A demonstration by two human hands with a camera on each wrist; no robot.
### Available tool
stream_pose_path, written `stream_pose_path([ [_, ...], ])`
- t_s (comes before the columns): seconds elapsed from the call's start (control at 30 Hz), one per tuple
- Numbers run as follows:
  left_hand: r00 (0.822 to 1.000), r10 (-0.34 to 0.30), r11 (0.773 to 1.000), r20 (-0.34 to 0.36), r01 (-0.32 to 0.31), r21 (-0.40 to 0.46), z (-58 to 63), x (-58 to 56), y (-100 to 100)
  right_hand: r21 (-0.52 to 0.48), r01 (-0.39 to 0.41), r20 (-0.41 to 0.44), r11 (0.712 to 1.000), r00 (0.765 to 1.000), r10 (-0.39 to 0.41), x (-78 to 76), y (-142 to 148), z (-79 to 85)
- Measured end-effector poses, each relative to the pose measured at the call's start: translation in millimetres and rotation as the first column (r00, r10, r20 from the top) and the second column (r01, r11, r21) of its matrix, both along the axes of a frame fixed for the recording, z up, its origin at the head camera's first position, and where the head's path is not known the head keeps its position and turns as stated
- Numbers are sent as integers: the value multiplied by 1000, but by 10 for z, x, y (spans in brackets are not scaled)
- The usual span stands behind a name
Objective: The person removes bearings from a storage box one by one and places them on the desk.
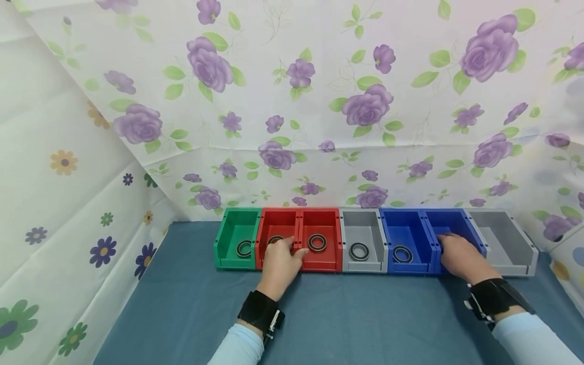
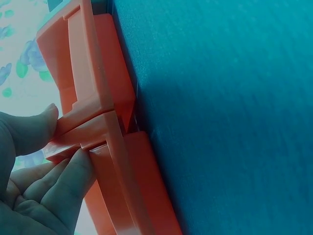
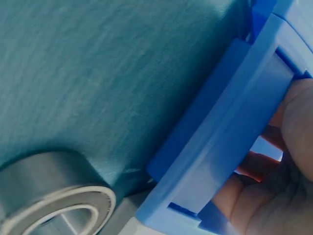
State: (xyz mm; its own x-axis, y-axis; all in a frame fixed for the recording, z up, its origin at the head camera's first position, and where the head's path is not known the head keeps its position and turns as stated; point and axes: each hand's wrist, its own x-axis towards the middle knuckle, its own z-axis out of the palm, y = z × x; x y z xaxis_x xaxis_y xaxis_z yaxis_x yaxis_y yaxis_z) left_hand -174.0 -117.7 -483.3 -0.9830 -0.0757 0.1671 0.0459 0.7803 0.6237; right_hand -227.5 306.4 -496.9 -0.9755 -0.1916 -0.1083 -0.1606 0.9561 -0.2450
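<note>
My left hand (image 1: 280, 266) is at the join between the left red bin (image 1: 279, 218) and the right red bin (image 1: 319, 264). Its thumb and fingers pinch their adjoining side walls, as the left wrist view shows. A bearing (image 1: 275, 239) in the left red bin is partly hidden by this hand; another bearing (image 1: 317, 242) lies flat in the right one. My right hand (image 1: 463, 257) reaches into the right blue bin (image 1: 444, 218), fingers bent behind its front wall, near the left side wall. I cannot tell what its hidden fingertips hold.
Single bearings lie in the green bin (image 1: 237, 223), left grey bin (image 1: 360, 218) and left blue bin (image 1: 401, 218). A grey bin (image 1: 504, 238) ends the row at right. A close bearing (image 3: 54, 191) appears at the lower left of the right wrist view. Floral cloth (image 1: 292, 126) hangs behind.
</note>
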Motion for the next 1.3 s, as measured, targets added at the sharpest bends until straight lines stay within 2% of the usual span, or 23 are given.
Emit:
stream_pose_path([
  [0.43,1000,3,1000,1,-3,6,17,10,1,10,5,-43,1000,999,-5,52,8,57],
  [0.77,1000,-6,1000,12,6,14,16,5,2,-53,38,-86,998,995,-43,96,16,55],
  [1.0,1000,5,1000,4,-5,-2,31,-6,11,-92,63,-201,994,976,-81,170,17,122],
  [1.3,1000,0,1000,-4,0,1,11,1,12,-171,85,-302,982,944,-134,331,64,214],
])
